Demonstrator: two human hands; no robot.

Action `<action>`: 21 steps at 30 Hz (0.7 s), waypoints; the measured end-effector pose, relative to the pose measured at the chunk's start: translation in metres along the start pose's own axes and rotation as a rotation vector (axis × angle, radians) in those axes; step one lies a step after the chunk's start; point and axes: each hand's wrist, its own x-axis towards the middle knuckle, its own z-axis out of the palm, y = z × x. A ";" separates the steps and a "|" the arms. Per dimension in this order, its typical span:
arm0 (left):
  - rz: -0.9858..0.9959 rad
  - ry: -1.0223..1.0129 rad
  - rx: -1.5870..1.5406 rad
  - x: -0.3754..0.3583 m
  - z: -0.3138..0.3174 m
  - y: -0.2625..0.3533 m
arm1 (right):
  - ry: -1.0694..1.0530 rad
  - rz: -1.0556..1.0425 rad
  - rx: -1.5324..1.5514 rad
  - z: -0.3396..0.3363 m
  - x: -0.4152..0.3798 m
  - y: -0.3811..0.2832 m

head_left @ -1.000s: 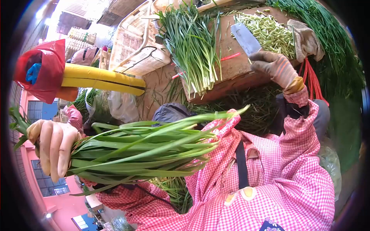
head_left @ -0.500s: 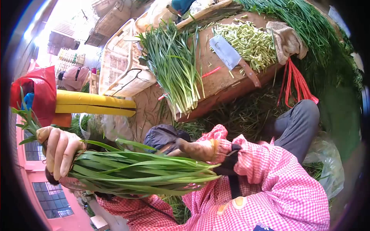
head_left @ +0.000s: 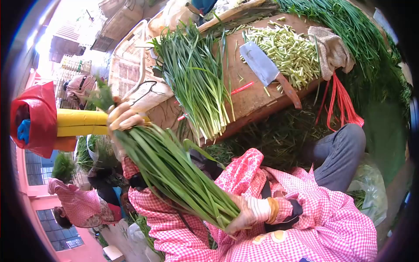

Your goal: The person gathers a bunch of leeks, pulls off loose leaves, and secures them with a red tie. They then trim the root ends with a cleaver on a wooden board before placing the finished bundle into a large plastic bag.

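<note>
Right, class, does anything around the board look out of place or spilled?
The cleaver looks precariously placed: its wooden handle juts past the edge of the board. Leafy scraps are strewn below, like spilled trimmings.

Pink-and-white checked sleeve (head_left: 172, 207), yellow pole (head_left: 83, 122)

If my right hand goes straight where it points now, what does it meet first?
The greens, it seems: the right hand touches their lower end. Beyond them, perhaps the left sleeve, but depth is unclear.
</note>
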 end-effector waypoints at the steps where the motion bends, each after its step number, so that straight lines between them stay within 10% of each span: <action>1: -0.046 0.011 -0.017 0.008 -0.008 0.001 | 0.032 0.054 -0.034 0.004 0.000 -0.011; 7: -0.068 0.471 0.695 0.086 -0.017 -0.010 | -0.061 0.019 0.125 -0.066 0.025 -0.029; 9: -0.173 0.218 0.903 0.124 -0.025 0.008 | 0.208 -0.329 0.171 -0.077 0.045 -0.028; 10: -0.013 0.397 1.057 0.139 -0.030 0.020 | 0.205 -0.335 0.142 -0.085 0.046 -0.039; 19: -0.049 0.972 1.038 0.222 -0.089 0.021 | 0.364 -0.317 0.480 -0.143 0.129 -0.089; 21: -0.116 0.805 1.045 0.197 -0.111 0.027 | 0.409 -0.383 0.472 -0.144 0.137 -0.088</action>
